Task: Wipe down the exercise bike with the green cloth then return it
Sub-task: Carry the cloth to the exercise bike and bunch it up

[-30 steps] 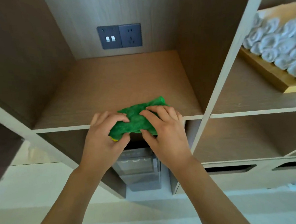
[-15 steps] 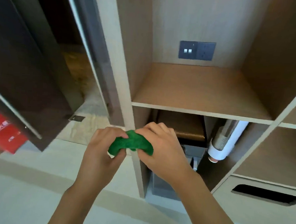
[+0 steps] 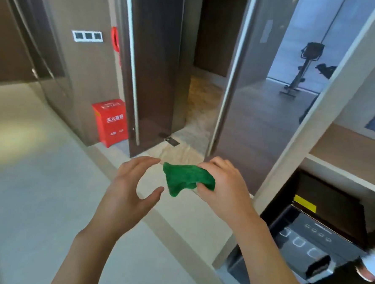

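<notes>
My right hand (image 3: 223,185) grips the bunched green cloth (image 3: 185,178) at waist height in front of me. Just left of the cloth, my left hand (image 3: 133,186) is open with thumb and fingers spread, not touching it. An exercise bike (image 3: 305,67) shows small and dark at the upper right, seen as a reflection in or through a glossy panel; which, I cannot tell. The wooden shelf (image 3: 348,149) the cloth came from is at the right edge.
Tall dark doors (image 3: 156,69) stand ajar ahead, showing a marble floor behind them. A red fire-extinguisher box (image 3: 110,121) sits on the floor to their left. A black appliance (image 3: 321,237) fills the lower shelf compartment at the right. Pale floor (image 3: 36,187) spreads to the left.
The view has swung left, away from the shelf toward the doors. The cloth came off the shelf in both hands; my left hand has now let go and opened.
</notes>
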`<control>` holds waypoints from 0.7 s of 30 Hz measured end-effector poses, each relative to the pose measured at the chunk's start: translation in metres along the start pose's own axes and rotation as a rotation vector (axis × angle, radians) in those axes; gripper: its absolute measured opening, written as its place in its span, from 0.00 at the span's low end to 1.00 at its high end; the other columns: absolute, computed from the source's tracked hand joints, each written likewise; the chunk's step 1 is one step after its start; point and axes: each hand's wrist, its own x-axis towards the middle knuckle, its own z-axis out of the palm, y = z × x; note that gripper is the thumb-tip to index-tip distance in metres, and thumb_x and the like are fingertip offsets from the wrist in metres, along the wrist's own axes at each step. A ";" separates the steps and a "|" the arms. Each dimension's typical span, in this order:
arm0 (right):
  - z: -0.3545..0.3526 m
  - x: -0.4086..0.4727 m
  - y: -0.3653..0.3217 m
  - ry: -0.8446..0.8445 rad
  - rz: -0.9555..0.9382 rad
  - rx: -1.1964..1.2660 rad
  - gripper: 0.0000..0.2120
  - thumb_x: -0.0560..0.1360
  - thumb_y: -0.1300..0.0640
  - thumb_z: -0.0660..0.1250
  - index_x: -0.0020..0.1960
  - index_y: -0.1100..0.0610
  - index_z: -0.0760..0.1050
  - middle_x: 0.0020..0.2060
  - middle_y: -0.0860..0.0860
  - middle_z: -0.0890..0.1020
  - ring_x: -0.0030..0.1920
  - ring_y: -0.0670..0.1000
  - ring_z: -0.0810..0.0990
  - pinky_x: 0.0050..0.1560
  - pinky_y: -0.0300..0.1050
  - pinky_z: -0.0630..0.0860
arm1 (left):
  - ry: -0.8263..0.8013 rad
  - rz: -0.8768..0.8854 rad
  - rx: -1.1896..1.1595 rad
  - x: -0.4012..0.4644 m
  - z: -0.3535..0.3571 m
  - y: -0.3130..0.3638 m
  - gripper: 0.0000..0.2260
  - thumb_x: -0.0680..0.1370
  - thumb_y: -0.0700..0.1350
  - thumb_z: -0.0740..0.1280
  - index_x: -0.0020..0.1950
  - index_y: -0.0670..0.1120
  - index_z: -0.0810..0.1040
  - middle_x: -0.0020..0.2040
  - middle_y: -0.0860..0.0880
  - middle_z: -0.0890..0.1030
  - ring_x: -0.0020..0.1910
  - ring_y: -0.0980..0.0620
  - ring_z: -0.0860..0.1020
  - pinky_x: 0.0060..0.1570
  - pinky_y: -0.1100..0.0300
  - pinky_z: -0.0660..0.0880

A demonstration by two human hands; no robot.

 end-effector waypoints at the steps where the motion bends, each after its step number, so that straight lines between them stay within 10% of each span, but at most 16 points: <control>1: 0.008 0.007 -0.014 0.000 -0.021 0.013 0.16 0.72 0.56 0.74 0.59 0.47 0.82 0.48 0.41 0.76 0.50 0.49 0.74 0.51 0.55 0.76 | 0.034 -0.030 0.027 -0.009 -0.019 -0.011 0.27 0.75 0.50 0.77 0.74 0.58 0.74 0.69 0.64 0.74 0.70 0.64 0.69 0.69 0.75 0.60; 9: 0.068 0.051 -0.129 -0.070 -0.228 0.143 0.17 0.72 0.60 0.76 0.59 0.48 0.83 0.50 0.41 0.79 0.53 0.50 0.78 0.52 0.53 0.78 | 0.277 -0.241 0.203 -0.086 -0.130 -0.077 0.27 0.76 0.50 0.76 0.74 0.55 0.75 0.71 0.57 0.75 0.73 0.52 0.70 0.69 0.50 0.72; 21: 0.185 0.100 -0.297 -0.264 -0.565 0.345 0.16 0.73 0.58 0.75 0.60 0.51 0.83 0.50 0.44 0.79 0.53 0.50 0.77 0.52 0.53 0.78 | 0.557 -0.566 0.408 -0.196 -0.251 -0.141 0.25 0.76 0.51 0.76 0.73 0.53 0.77 0.73 0.53 0.75 0.73 0.49 0.70 0.70 0.51 0.68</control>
